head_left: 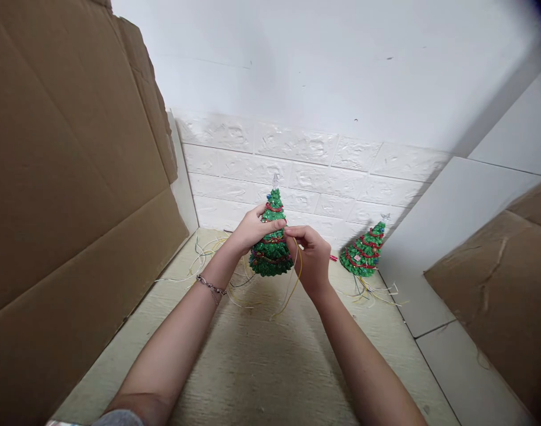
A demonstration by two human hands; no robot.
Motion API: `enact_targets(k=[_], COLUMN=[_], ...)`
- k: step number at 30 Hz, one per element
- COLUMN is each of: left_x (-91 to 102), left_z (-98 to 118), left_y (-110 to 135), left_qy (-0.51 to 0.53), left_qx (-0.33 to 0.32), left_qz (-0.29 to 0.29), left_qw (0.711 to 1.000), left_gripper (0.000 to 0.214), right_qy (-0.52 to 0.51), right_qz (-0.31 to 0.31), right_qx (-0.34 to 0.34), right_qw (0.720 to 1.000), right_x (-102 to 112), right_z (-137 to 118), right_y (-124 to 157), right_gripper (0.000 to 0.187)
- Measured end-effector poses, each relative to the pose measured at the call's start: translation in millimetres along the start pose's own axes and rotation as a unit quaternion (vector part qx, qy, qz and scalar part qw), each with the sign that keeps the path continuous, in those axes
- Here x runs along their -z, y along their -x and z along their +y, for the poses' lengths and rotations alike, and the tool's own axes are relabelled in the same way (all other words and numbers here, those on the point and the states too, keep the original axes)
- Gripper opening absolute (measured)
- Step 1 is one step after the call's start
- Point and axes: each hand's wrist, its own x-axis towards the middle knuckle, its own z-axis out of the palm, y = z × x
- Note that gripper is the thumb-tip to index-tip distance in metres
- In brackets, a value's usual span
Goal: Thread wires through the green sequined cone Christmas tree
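A small green Christmas tree figurine point(273, 260) with red garlands, coloured baubles and a clear star on top stands upright at the middle of the view. My left hand point(257, 228) is wrapped round its upper left side, the thumb lying across the front. Close against the tree's right side, my right hand point(310, 254) pinches thin wires point(300, 266), one yellow and one whitish, that hang down in a loop toward the table. The exact spot where the fingertips meet the tree is hard to make out.
A second tree figurine point(363, 251) stands at the right, loose wires point(372, 290) below it. More tangled wires point(208, 254) lie behind my left arm. A small red item point(333, 258) rests near the wall. Cardboard point(75, 177) borders the wooden table point(253, 367) on the left, with more cardboard point(496, 284) right.
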Motion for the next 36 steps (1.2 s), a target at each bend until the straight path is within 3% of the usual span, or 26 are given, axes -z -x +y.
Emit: enact_targets(k=[6, 18, 26, 32, 36], left_x=[0.3, -7.1, -7.0, -6.4, -4.4], left_z=[-1.2, -4.6, -5.0, -5.1, -8.1], left_y=[0.2, 0.3, 0.2, -0.4, -2.0], left_qy=[-0.016, -0.029, 0.005, 0.006, 0.005], left_qx=[-0.003, -0.003, 0.013, 0.010, 0.010], left_qz=[0.000, -0.013, 0.011, 0.019, 0.034], left_qw=[1.000, 0.999, 1.000, 1.000, 0.999], left_gripper=[0.059, 0.051, 0.051, 0.049, 0.049], right_qy=[-0.002, 0.075, 0.106, 0.136, 0.136], right_qz=[-0.001, 0.043, -0.022, -0.022, -0.062], right_qx=[-0.008, 0.113, 0.124, 0.184, 0.189], right_qw=[1.000, 0.990, 0.986, 0.973, 0.971], right_x=[-0.9, -3.2, -2.2, -4.0, -1.8], right_z=[4.0, 11.6, 17.8, 15.3, 13.4], right_y=[0.9, 2.4, 4.2, 4.1, 6.5], right_gripper=[0.006, 0.012, 0.019, 0.014, 0.015])
